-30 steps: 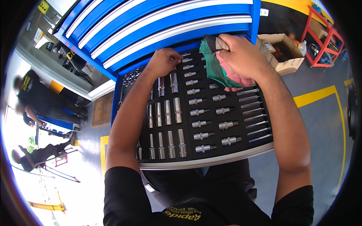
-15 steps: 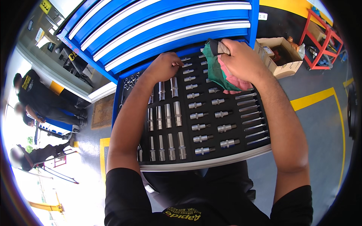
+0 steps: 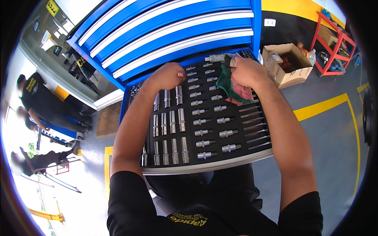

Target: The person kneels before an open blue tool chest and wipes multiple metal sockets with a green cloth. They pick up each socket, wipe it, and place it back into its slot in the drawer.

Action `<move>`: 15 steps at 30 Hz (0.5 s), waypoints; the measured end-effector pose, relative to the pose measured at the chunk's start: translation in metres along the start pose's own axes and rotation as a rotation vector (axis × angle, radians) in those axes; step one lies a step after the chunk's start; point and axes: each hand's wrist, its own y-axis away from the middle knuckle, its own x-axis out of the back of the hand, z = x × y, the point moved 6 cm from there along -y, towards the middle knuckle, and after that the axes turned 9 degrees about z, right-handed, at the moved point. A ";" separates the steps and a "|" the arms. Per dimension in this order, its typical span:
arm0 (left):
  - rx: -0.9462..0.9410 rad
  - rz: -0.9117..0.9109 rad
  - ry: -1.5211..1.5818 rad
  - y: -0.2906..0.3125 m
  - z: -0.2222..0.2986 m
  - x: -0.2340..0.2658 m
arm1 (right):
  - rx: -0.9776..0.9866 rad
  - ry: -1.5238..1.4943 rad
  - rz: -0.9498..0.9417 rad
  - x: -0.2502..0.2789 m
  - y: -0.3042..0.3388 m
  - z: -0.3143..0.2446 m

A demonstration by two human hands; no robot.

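Observation:
An open drawer with a black foam insert (image 3: 218, 157) holds rows of chrome sockets. Over its far left part hovers my left hand (image 3: 167, 76), fingers curled closed just behind the long sockets (image 3: 172, 121); whatever the fingers hold, if anything, is hidden. My right hand (image 3: 250, 72) grips a bunched green and pink cloth (image 3: 232, 88), which hangs over the far right of the insert. Bit sockets (image 3: 202, 132) fill the middle columns, and slim metal bars (image 3: 256, 128) lie in a column at the right, partly under the cloth.
Shut blue drawers with silver handles (image 3: 181, 47) rise behind the open one. A clear plastic packet (image 3: 220, 58) lies at the drawer's back. Beyond, to the right, are a cardboard box (image 3: 289, 74) and a red cart (image 3: 332, 51). Other people (image 3: 47, 98) stand far left.
My right hand and the cloth have come nearer to me, uncovering the plastic packet at the drawer's back. My left hand remains at the far left, now more tightly curled. The view has shifted slightly.

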 end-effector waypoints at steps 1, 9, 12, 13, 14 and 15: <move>0.019 -0.010 -0.019 0.004 -0.002 0.003 | 0.018 -0.010 -0.030 -0.001 0.001 -0.006; 0.228 0.263 0.185 0.028 -0.014 -0.028 | 0.022 -0.060 -0.089 -0.019 -0.007 -0.006; 0.320 0.234 0.323 0.014 -0.045 -0.053 | 0.050 -0.077 -0.097 -0.008 0.001 -0.017; 0.505 0.241 0.539 0.005 -0.033 -0.061 | 0.030 -0.067 -0.087 -0.006 0.002 -0.007; 0.594 0.305 0.549 0.002 -0.045 -0.063 | 0.036 -0.084 -0.079 -0.006 0.004 -0.013; 0.682 0.369 0.561 0.000 -0.059 -0.064 | 0.041 -0.101 -0.072 -0.006 0.003 -0.019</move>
